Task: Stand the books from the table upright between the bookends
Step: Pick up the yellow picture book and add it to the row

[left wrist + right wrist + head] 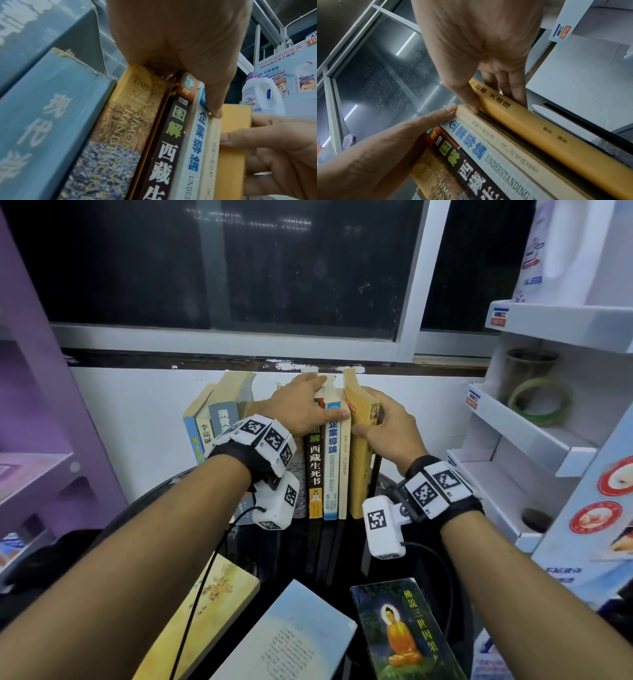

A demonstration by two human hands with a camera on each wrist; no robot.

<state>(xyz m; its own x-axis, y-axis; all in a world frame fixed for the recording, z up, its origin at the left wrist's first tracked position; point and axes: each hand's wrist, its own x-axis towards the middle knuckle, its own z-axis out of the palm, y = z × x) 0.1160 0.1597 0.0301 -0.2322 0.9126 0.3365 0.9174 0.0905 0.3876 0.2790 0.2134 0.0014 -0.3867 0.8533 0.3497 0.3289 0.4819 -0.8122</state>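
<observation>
I have both hands up at the row of standing books at the back of the dark bench (421, 549). My left hand (301, 409) lies over the tops of the middle books, fingers curled down behind them and thumb stretched across the spines, its tip on the thin cream book (343, 463) beside the blue-and-white book (331, 460). The black-spined book (314, 470) stands just left of those, upright. My right hand (390, 429) grips the yellow book (359, 457) at the right end of the row: thumb on its left face, fingers wrapped round the far side. From the right wrist view a narrow gap shows between this book and the cream one. At the left end, two blue books (205, 422) lean to the right. I cannot make out the bookends. Nearer me, three books lie flat on the bench: a cream floral one (219, 604), a pale blue one (291, 635) and a dark one with a seated orange figure (400, 631).
</observation>
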